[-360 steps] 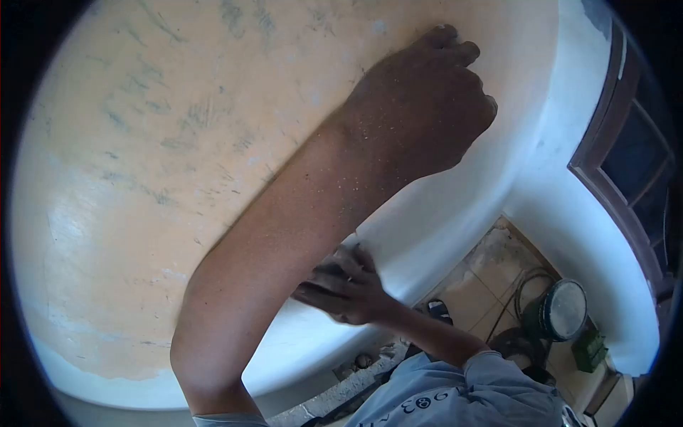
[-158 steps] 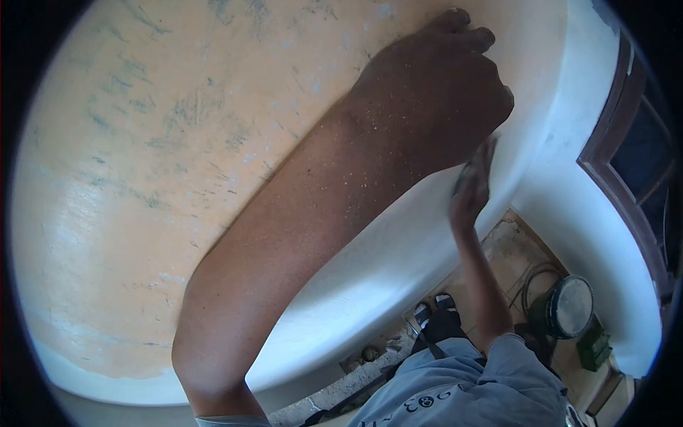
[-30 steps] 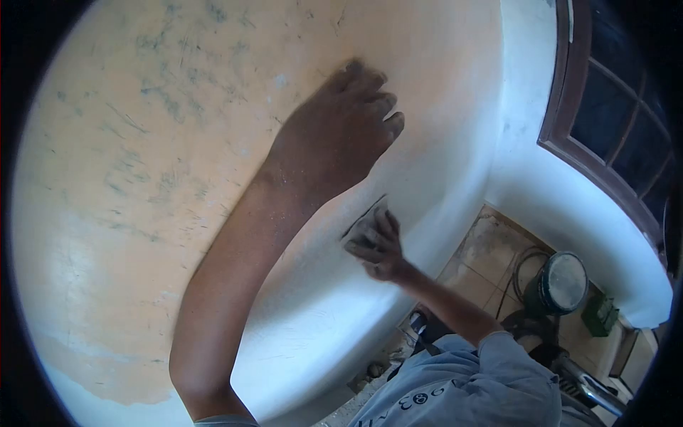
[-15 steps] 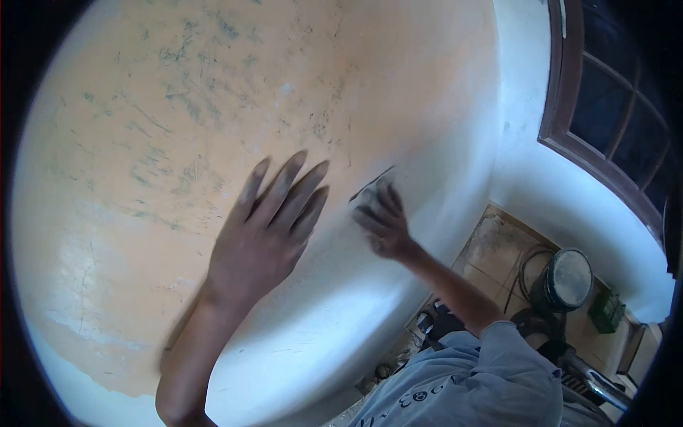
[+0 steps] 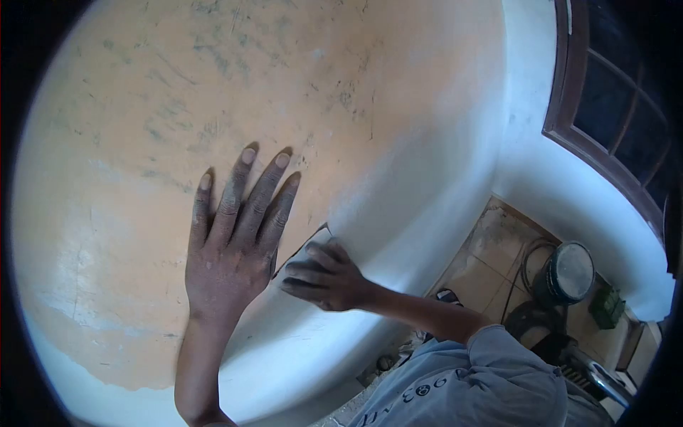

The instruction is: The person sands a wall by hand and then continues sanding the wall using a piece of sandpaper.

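Note:
My left hand point(image 5: 228, 256) lies flat on an orange-painted wall point(image 5: 128, 235), fingers spread and holding nothing. To its right, my right hand point(image 5: 326, 277) presses a thin pale sheet with a dark edge, which looks like sandpaper point(image 5: 322, 236), against the wall. Its fingers are bent over the sheet and cover most of it. The hand works where the orange paint meets a whitish, dusty band point(image 5: 398, 206). Dark scuffs and scratches mark the orange surface above both hands.
A brown-framed window point(image 5: 562, 85) is at the upper right. Below it, on the tiled floor point(image 5: 491, 249), stand a dark bucket point(image 5: 569, 274) with a pale top, a hose point(image 5: 528, 260) and a green crate point(image 5: 607, 307). A metal tube point(image 5: 605, 384) shows at lower right.
My right hand has swept down and left along the wall with the sheet, ending close beside my left hand. My left hand appears slightly further left in view, still flat.

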`<state>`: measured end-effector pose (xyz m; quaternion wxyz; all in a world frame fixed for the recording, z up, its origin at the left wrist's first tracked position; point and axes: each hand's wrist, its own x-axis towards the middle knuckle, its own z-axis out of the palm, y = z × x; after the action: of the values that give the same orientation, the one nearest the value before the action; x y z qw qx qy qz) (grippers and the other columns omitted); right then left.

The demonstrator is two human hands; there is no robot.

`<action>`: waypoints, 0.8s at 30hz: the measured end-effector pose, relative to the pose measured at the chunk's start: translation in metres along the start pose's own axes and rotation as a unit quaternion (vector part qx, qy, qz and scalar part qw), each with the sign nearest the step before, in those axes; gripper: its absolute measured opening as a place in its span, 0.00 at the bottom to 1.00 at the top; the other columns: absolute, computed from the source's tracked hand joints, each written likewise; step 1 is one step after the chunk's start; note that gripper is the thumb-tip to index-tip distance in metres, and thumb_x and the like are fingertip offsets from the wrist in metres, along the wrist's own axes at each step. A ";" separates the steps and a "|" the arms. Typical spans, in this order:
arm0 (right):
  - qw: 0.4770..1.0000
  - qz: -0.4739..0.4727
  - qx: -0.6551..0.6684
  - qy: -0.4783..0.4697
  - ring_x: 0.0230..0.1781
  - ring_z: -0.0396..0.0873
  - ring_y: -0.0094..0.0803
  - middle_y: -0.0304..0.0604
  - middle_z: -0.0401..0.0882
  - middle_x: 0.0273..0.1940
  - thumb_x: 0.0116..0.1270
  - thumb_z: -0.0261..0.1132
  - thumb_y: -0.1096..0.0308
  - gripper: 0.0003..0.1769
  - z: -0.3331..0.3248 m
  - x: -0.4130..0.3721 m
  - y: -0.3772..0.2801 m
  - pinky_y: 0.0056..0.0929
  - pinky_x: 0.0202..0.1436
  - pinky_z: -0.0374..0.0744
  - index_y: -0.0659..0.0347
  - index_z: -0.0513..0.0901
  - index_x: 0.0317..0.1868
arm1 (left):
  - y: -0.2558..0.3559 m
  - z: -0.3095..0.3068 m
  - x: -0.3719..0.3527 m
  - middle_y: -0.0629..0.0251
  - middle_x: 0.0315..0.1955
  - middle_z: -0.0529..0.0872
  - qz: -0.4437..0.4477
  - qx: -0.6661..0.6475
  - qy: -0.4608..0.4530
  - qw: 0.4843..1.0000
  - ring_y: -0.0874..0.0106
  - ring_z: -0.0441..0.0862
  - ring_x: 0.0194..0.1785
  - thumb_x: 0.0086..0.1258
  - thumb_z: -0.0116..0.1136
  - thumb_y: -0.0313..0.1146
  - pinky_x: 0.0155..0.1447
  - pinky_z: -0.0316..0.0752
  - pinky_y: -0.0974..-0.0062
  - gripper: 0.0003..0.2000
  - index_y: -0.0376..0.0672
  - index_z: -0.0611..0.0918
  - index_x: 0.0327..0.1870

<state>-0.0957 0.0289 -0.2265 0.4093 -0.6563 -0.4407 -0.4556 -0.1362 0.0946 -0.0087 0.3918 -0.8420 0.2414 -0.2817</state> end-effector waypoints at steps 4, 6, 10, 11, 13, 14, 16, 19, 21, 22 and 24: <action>0.994 -0.008 -0.092 0.053 0.66 0.58 0.46 0.44 0.67 0.61 0.64 0.54 0.61 0.18 -0.017 -0.021 0.076 0.51 0.69 0.51 0.50 0.76 0.54 | 0.000 0.001 -0.002 0.77 0.65 0.64 -0.016 -0.004 0.032 0.999 0.67 0.56 0.70 0.64 0.51 0.36 0.70 0.52 0.54 0.20 0.56 0.74 0.58; 0.972 0.133 -0.100 0.169 0.68 0.54 0.49 0.51 0.63 0.63 0.69 0.49 0.60 0.20 -0.038 -0.020 0.115 0.47 0.69 0.50 0.60 0.73 0.57 | 0.001 0.003 -0.003 0.78 0.66 0.62 -0.031 -0.019 0.042 0.998 0.69 0.53 0.71 0.63 0.49 0.37 0.72 0.49 0.57 0.20 0.55 0.74 0.58; 0.922 0.260 -0.055 0.281 0.70 0.47 0.51 0.55 0.56 0.67 0.73 0.42 0.58 0.24 -0.021 -0.001 0.085 0.43 0.70 0.47 0.65 0.68 0.61 | 0.001 0.005 -0.004 0.77 0.64 0.66 -0.036 -0.054 0.061 0.996 0.67 0.58 0.69 0.65 0.51 0.37 0.70 0.53 0.55 0.17 0.55 0.76 0.56; 0.931 0.270 -0.031 0.244 0.71 0.44 0.52 0.55 0.52 0.68 0.73 0.41 0.60 0.24 -0.004 -0.001 0.056 0.46 0.70 0.45 0.64 0.66 0.63 | 0.000 0.005 -0.005 0.76 0.64 0.66 -0.036 -0.062 0.065 0.995 0.67 0.58 0.69 0.65 0.52 0.37 0.70 0.53 0.55 0.17 0.55 0.76 0.56; 0.970 0.181 -0.048 0.158 0.67 0.52 0.51 0.50 0.63 0.61 0.67 0.49 0.62 0.19 0.023 -0.009 0.009 0.53 0.68 0.47 0.58 0.73 0.55 | -0.002 0.004 -0.006 0.76 0.64 0.66 -0.028 -0.061 0.065 0.996 0.67 0.58 0.69 0.64 0.52 0.36 0.70 0.53 0.55 0.17 0.54 0.77 0.55; 0.987 0.107 -0.048 0.112 0.64 0.58 0.50 0.46 0.69 0.56 0.63 0.54 0.62 0.16 0.028 -0.007 -0.015 0.54 0.67 0.49 0.54 0.77 0.50 | -0.003 0.004 -0.008 0.76 0.64 0.66 -0.021 -0.061 0.065 0.996 0.68 0.58 0.69 0.63 0.53 0.36 0.70 0.53 0.55 0.17 0.54 0.77 0.55; 1.000 -0.007 -0.017 0.022 0.61 0.62 0.46 0.38 0.72 0.55 0.59 0.58 0.63 0.16 0.013 -0.001 -0.026 0.52 0.66 0.52 0.46 0.78 0.49 | -0.002 0.006 -0.010 0.76 0.64 0.66 -0.020 -0.067 0.068 0.995 0.68 0.58 0.69 0.62 0.53 0.36 0.70 0.53 0.55 0.17 0.54 0.77 0.55; 0.994 -0.037 -0.105 0.022 0.64 0.59 0.51 0.45 0.71 0.56 0.66 0.48 0.60 0.17 0.015 -0.026 0.034 0.55 0.68 0.49 0.49 0.78 0.51 | 0.000 0.009 -0.014 0.76 0.63 0.67 -0.016 -0.075 0.074 0.994 0.68 0.57 0.69 0.62 0.53 0.35 0.71 0.53 0.56 0.17 0.53 0.77 0.54; 0.980 0.082 -0.112 0.142 0.66 0.57 0.45 0.46 0.67 0.61 0.68 0.49 0.64 0.18 -0.011 -0.021 0.064 0.49 0.68 0.53 0.58 0.75 0.54 | -0.003 0.010 -0.019 0.76 0.63 0.67 -0.013 -0.069 0.079 0.994 0.68 0.58 0.69 0.62 0.53 0.35 0.71 0.53 0.56 0.17 0.53 0.78 0.54; 0.961 0.173 -0.082 0.197 0.68 0.54 0.46 0.48 0.65 0.62 0.69 0.47 0.63 0.20 -0.012 -0.014 0.066 0.50 0.68 0.51 0.61 0.74 0.56 | -0.003 0.011 -0.020 0.76 0.63 0.67 -0.011 -0.063 0.081 0.995 0.69 0.58 0.69 0.62 0.53 0.35 0.70 0.53 0.56 0.17 0.53 0.78 0.54; 0.890 0.346 -0.020 0.296 0.70 0.50 0.48 0.53 0.61 0.65 0.71 0.43 0.61 0.23 -0.008 -0.003 0.061 0.51 0.69 0.47 0.66 0.70 0.59 | -0.001 0.011 -0.021 0.77 0.63 0.67 -0.012 -0.064 0.082 0.995 0.69 0.58 0.69 0.62 0.54 0.35 0.71 0.54 0.56 0.17 0.53 0.78 0.54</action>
<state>-0.0399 0.0040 -0.2360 0.6392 -0.6101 -0.0344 -0.4669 -0.1437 0.1142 -0.0202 0.3129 -0.8422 0.2796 -0.3385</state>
